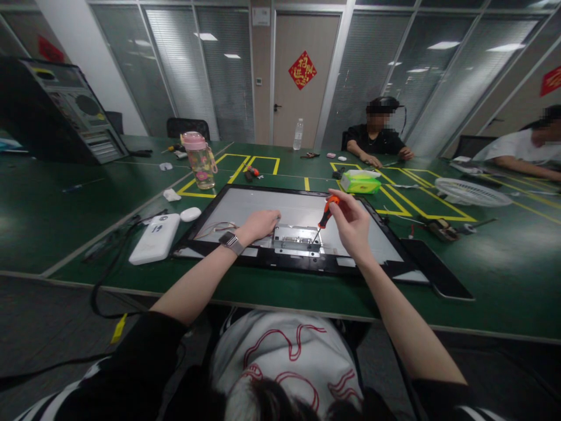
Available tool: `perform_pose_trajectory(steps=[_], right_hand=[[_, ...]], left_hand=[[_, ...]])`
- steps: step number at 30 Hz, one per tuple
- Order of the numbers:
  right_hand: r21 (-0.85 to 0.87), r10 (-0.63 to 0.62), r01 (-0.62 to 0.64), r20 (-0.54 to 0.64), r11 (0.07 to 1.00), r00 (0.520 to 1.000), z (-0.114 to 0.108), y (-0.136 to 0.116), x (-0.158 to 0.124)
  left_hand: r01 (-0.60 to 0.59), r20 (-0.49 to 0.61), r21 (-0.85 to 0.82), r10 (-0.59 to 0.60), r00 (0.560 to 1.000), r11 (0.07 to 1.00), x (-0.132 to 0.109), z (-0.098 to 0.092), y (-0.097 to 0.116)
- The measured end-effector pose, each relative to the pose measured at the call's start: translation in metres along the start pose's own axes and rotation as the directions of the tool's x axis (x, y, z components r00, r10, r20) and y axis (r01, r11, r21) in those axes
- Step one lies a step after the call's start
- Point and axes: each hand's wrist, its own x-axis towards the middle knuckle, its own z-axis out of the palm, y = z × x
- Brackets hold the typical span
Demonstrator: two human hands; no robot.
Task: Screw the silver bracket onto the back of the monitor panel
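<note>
A flat display panel (pixel 245 202) with a black frame lies on the green table, its silver back facing up. Near its front edge sits a metal bracket plate (pixel 298 238). An orange and black screwdriver (pixel 325 215) is gripped in my right hand (pixel 354 225), slanting down with its tip at the bracket's right part. My left hand (pixel 258 225), wearing a watch (pixel 231 241) on the wrist, rests on the panel at the bracket's left side. Its fingers are bent together, and what lies under them is hidden. Thin wires (pixel 217 229) run across the panel left of that hand.
Left of the panel are a white power bank (pixel 155 238), a white oval case (pixel 190 214) and a pink-lidded bottle (pixel 200 161). A black phone-like slab (pixel 438 272) lies right. Beyond are a green tissue pack (pixel 360 182), a white fan grille (pixel 472 192) and two people.
</note>
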Motion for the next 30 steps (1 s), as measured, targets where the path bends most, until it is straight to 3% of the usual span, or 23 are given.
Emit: perform_pose_trajectory(steps=[3, 9, 13, 16, 24, 27, 30], right_hand=[[0.007, -0.015, 0.015, -0.038, 1.0, 0.999, 0.0, 0.001, 0.0], [0.005, 0.008, -0.008, 0.076, 1.0, 0.997, -0.004, -0.002, 0.0], [0.028, 0.037, -0.037, 0.015, 0.999, 0.999, -0.003, -0.001, 0.001], [0.129, 0.091, -0.089, -0.006, 0.988, 0.996, -0.002, 0.004, 0.001], [0.453, 0.264, -0.335, 0.214, 0.827, 0.941, -0.001, 0.002, 0.004], [0.516, 0.277, -0.371, 0.252, 0.772, 0.927, 0.0, -0.001, 0.005], [0.527, 0.268, -0.347, 0.222, 0.776, 0.938, 0.0, 0.002, 0.004]], left_hand=[[-0.004, 0.002, 0.001, 0.004, 1.0, 1.0, 0.0, 0.0, -0.001], [-0.006, -0.007, -0.01, 0.006, 1.0, 1.0, 0.0, 0.002, -0.001], [-0.011, -0.013, -0.013, 0.01, 1.0, 1.0, 0.0, 0.003, -0.002], [-0.007, -0.004, -0.008, 0.007, 1.0, 1.0, 0.0, 0.001, -0.001], [-0.007, 0.0, 0.002, 0.007, 1.0, 1.0, 0.001, 0.002, 0.0], [-0.011, -0.006, -0.006, 0.01, 1.0, 1.0, 0.001, 0.003, -0.001], [-0.004, -0.004, -0.005, 0.004, 1.0, 1.0, 0.001, 0.003, -0.001]])
